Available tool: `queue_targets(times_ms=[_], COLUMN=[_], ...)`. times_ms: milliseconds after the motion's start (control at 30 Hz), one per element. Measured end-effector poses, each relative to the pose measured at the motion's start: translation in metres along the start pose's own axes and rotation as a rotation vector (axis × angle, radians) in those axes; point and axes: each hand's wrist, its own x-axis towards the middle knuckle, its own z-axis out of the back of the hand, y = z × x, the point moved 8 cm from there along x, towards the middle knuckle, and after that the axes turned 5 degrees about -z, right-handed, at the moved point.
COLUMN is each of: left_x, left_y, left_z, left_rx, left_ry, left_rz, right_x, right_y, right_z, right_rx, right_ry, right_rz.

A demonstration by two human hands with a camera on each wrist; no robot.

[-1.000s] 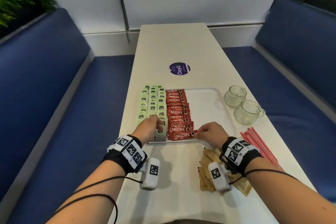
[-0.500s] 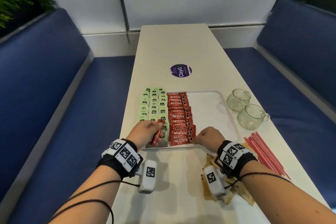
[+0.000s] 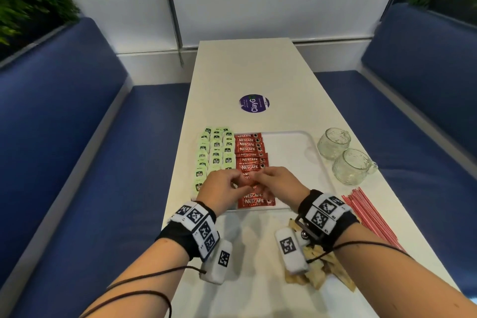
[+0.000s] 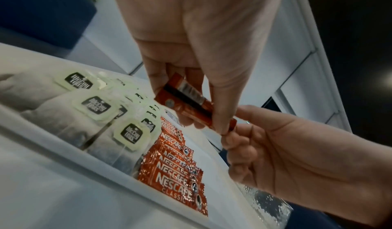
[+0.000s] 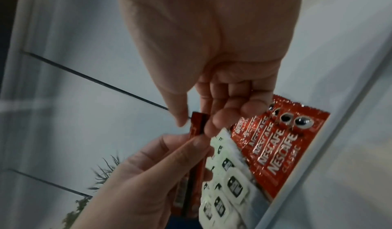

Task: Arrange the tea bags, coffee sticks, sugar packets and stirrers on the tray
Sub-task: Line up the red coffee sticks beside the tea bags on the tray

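A white tray holds green-tagged tea bags in columns on its left and a column of red coffee sticks beside them. Above the near part of that column both hands meet on one loose coffee stick. My left hand grips it between thumb and fingers, its back side with the barcode showing. My right hand pinches the stick's right end with thumb and forefinger. Brown sugar packets lie on the table under my right wrist. Red stirrers lie to the right.
Two glass cups stand right of the tray near the table edge. A purple round sticker is on the table beyond the tray. Blue benches flank the narrow table.
My left hand lifted a coffee stick from beside the tea bags. My right hand left the near end of the stick column and rose to pinch the lifted stick's end.
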Motion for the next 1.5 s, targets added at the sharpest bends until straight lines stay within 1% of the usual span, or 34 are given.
queue_targets(times_ms=[33,100,167,233,300,367,433,533,600,700,900,1067,1133,1200,1267,1333,1433,1500], left_x=[0.0,-0.003,-0.009,-0.017,-0.026,-0.03,-0.031,-0.03,-0.03,-0.03,-0.03,-0.025,-0.022,-0.02,-0.019,-0.018,-0.019,-0.017], left_y=[-0.001,0.005,0.022,0.041,0.046,0.043,0.042,0.042,0.038,0.029,0.023,0.018,0.021,0.027,0.031,0.032,0.03,0.022], left_z=[-0.001,0.001,0.002,-0.001,-0.008,-0.01,-0.01,-0.011,-0.015,-0.02,-0.015,-0.008,-0.005,0.001,0.007,0.01,0.009,0.005], left_rx=[0.012,-0.025,-0.126,-0.346,-0.608,-0.8,-0.859,-0.792,-0.735,-0.682,-0.624,-0.6,-0.553,-0.486,-0.34,-0.135,0.175,0.379], left_ry=[-0.011,-0.041,-0.05,-0.037,-0.014,-0.036,-0.079,-0.081,-0.052,-0.027,-0.039,-0.081,-0.097,-0.131,-0.153,-0.142,-0.126,-0.117], left_rz=[-0.019,0.01,0.133,0.278,0.374,0.414,0.425,0.427,0.409,0.377,0.362,0.342,0.348,0.346,0.306,0.253,0.192,0.114], right_x=[-0.001,-0.005,-0.008,-0.012,-0.014,-0.016,-0.016,-0.018,-0.017,-0.017,-0.021,-0.011,-0.007,-0.004,0.0,0.003,0.006,0.008], right_y=[0.001,0.001,0.0,-0.001,-0.003,-0.007,-0.009,-0.01,-0.009,-0.009,-0.008,-0.016,-0.02,-0.029,-0.045,-0.06,-0.07,-0.069], right_z=[-0.001,-0.001,0.006,0.016,0.02,0.022,0.022,0.015,0.009,0.006,0.027,0.035,0.04,0.047,0.049,0.046,0.041,0.038], right_rx=[0.029,0.076,0.105,0.13,0.149,0.163,0.169,0.142,0.102,0.013,0.027,0.06,0.018,-0.088,-0.195,-0.253,-0.291,-0.292], right_ry=[-0.007,-0.024,-0.073,-0.122,-0.137,-0.143,-0.126,-0.064,-0.027,-0.013,-0.088,-0.039,-0.08,-0.144,-0.168,-0.165,-0.177,-0.185], right_rz=[0.019,0.053,0.088,0.121,0.147,0.152,0.139,0.098,0.097,0.113,0.123,0.05,0.051,0.045,0.016,-0.027,-0.065,-0.059])
